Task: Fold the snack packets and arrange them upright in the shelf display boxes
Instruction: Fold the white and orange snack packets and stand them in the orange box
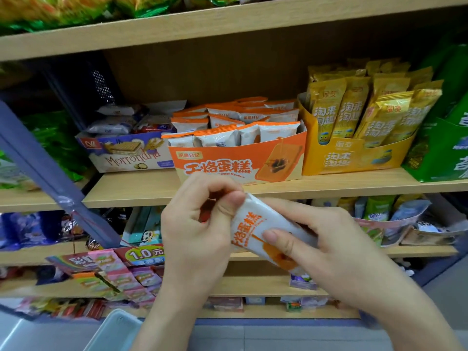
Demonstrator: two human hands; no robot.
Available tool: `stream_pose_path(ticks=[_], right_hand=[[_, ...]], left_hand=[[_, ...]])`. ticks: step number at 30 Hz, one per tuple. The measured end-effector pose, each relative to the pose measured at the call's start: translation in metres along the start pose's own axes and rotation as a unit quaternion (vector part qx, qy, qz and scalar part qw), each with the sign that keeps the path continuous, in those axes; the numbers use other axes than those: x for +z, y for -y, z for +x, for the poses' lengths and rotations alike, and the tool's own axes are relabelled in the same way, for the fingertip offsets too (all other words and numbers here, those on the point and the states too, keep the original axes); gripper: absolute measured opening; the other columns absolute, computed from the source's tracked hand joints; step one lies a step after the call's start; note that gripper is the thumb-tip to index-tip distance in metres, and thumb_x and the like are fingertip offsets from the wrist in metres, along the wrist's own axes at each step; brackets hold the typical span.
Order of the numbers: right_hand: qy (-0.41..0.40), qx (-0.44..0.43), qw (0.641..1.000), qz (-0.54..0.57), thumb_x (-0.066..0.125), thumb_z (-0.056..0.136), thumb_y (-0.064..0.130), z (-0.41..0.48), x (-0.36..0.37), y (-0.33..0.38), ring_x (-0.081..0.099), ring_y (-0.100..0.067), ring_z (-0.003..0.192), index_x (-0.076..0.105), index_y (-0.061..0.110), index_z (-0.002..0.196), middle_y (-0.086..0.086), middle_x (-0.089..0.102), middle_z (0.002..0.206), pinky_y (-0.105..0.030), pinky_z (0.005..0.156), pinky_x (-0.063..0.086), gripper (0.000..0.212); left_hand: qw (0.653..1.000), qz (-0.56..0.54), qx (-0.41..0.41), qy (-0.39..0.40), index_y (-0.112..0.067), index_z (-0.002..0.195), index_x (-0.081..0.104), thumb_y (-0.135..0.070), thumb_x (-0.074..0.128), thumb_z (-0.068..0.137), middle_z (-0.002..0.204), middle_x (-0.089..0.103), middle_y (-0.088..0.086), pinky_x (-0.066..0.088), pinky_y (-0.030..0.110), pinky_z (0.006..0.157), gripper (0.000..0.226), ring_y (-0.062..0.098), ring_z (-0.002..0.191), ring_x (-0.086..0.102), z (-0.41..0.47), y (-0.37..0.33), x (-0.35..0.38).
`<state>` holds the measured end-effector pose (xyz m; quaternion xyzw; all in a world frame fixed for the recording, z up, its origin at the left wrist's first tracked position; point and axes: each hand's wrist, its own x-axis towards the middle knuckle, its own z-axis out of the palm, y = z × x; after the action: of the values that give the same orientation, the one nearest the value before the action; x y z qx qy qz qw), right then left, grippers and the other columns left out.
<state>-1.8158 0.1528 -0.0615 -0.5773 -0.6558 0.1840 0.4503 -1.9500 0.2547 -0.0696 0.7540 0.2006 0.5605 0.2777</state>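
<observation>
Below the orange display box (238, 158) | I see left hand (200, 224) pinching the packet (258, 231) end to fold it | right hand (329, 247) gripping the body, steadying.

- Wooden shelving: pale boards, upper board (177, 29) and middle board (354, 186).
- Blue-grey bar (38, 163): slants across the left side, in front of the shelves.
- Dark perforated panel (101, 84): rear left, behind the middle board.
- Green and yellow bags (76, 11): top shelf, blurred.
- Blue-purple wrapped sweets (30, 229): lower shelf, far left.
- Teal boxes (147, 231): lower shelf, one showing a cartoon face.
- Red price sign (145, 254): reads "1.0元", above rows of pink packets (119, 274).
- Green pouch (378, 211) and grey-blue pouch (410, 209): lower shelf, right.
- White bin (114, 330): bottom left, on grey floor (253, 338).
</observation>
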Motion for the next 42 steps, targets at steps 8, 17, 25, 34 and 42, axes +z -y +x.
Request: stream_pose_path(ticks=[8,17,25,34,42], right_hand=[[-0.022,0.031,0.976,-0.215,0.047,0.087,0.052,-0.006,-0.01,-0.014,0.059,-0.003,0.081,0.051,0.054,0.13,0.021,0.064,0.084,-0.038,0.063,0.051,0.043],[-0.001,0.074,0.993,-0.089,0.059,0.072,0.06,-0.004,-0.024,-0.011,0.058,0.016,0.098,0.054,0.066,0.113,0.042,0.063,0.102,-0.009,0.077,0.046,0.041],[-0.095,0.08,0.99,0.061,0.071,0.068,0.039,-0.004,-0.02,-0.018,0.067,0.005,0.089,0.069,0.053,0.098,0.027,0.072,0.094,-0.017,0.068,0.055,0.033],[-0.138,0.073,0.988,0.013,0.07,0.069,0.041,-0.002,-0.014,-0.019,0.064,0.006,0.098,0.071,0.047,0.097,0.034,0.068,0.099,-0.018,0.075,0.055,0.029],[-0.137,0.094,0.981,0.098,0.076,0.064,0.038,0.001,-0.013,-0.017,0.069,-0.005,0.089,0.074,0.041,0.094,0.02,0.073,0.091,-0.02,0.069,0.057,0.029]], left_hand=[[0.985,-0.01,-0.039,0.17,-0.035,0.103,0.069,-0.034,0.066,0.085,0.099,0.064,-0.012,0.05,0.023,0.074,0.018,0.015,0.092,0.062,0.003,0.0,-0.023],[0.986,0.113,0.054,0.108,-0.016,0.088,0.077,-0.018,0.07,0.084,0.084,0.063,-0.005,0.043,0.01,0.067,0.008,0.004,0.081,0.058,0.005,0.003,-0.027],[0.99,0.125,0.032,0.063,-0.018,0.092,0.071,-0.01,0.065,0.087,0.091,0.062,-0.009,0.045,0.011,0.07,0.012,0.004,0.087,0.059,0.006,0.009,-0.031],[0.973,0.191,0.053,0.119,-0.018,0.104,0.074,-0.029,0.061,0.089,0.107,0.062,-0.009,0.049,0.019,0.083,0.023,0.008,0.105,0.056,0.005,0.009,-0.027],[0.967,0.207,0.109,0.099,-0.012,0.096,0.077,-0.025,0.063,0.088,0.096,0.068,-0.009,0.049,0.027,0.077,0.02,0.009,0.093,0.06,0.007,0.008,-0.023]])
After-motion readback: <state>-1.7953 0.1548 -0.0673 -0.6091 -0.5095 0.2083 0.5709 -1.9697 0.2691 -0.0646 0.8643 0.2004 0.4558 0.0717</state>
